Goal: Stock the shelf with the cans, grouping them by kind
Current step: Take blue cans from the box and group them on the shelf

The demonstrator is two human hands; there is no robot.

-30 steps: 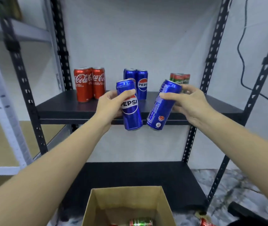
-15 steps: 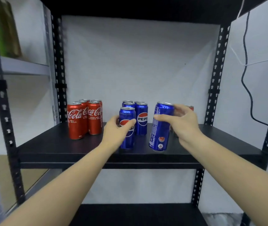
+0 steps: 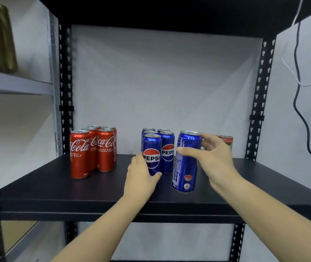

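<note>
Red Coca-Cola cans [image 3: 94, 150] grouped on black metal shelf [image 3: 56, 188]; we clamp left hand [image 3: 141, 176] on front blue Pepsi can [image 3: 152, 154], right hand [image 3: 215, 159] on tilted blue can [image 3: 186, 161], not yet set down.

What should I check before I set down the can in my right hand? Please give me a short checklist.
1. Right hand holds the tilted Pepsi can firmly: ok.
2. Can matches the group it goes to, the Pepsi cans: ok.
3. Free shelf space under the tilted can, beside the group: ok.
4. Left hand has its own Pepsi can upright on the shelf: ok.
5. Left hand has let go of that can: not ok, fingers are around its base.
6. Room between the tilted can and the green-and-red cans behind the right hand: cannot tell, the hand hides it.
</note>
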